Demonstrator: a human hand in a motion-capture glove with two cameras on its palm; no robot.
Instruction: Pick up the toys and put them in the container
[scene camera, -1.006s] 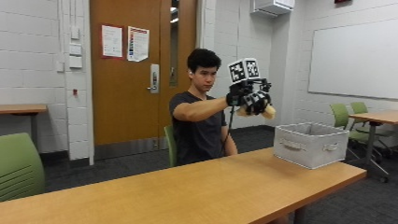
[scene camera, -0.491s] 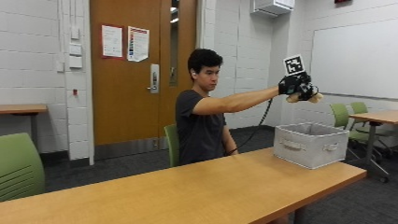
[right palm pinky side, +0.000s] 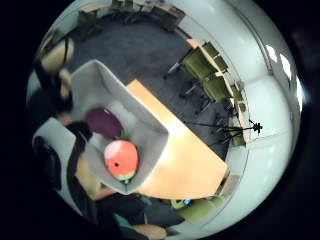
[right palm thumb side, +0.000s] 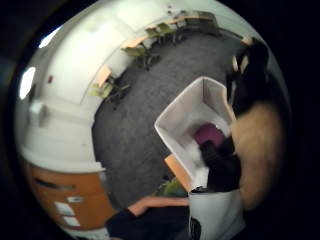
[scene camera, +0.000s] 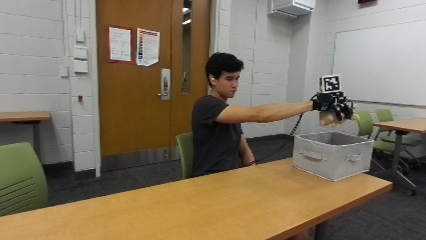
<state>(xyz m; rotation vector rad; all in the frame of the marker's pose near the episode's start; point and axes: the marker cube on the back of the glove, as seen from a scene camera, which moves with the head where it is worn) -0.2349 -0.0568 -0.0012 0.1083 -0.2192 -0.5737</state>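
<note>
**Wooden table, grey bin, and a tan toy held above it**

Wooden table (scene camera: 200, 200) runs across the room in the outside view, with a person seated behind it in a dark shirt. Green chairs (scene camera: 20, 177) stand around it, and more of them sit by other tables farther back.

Grey fabric bin (scene camera: 331, 155) stands on the table near its far end, close to the edge. It is open at the top and has a handle on the side that faces the camera.

The person's right arm is stretched out straight, level with the shoulder, so that the gloved hand (scene camera: 333, 107) hangs in the air directly over the bin, well above its rim. Its fingers are curled round a pale tan toy (scene camera: 327, 118), which sticks out below the glove. In the thumb side palm view the same toy (right palm thumb side: 257, 150) fills one edge, soft and fuzzy, with black fingers wrapped against it.

Looking down from the palm, two toys already lie inside the bin (right palm pinky side: 150, 125): a round red one (right palm pinky side: 121, 159) with a green edge, and a purple one (right palm pinky side: 103, 122) beside it, touching or nearly so.

The bare hand is hidden behind the table.
</note>
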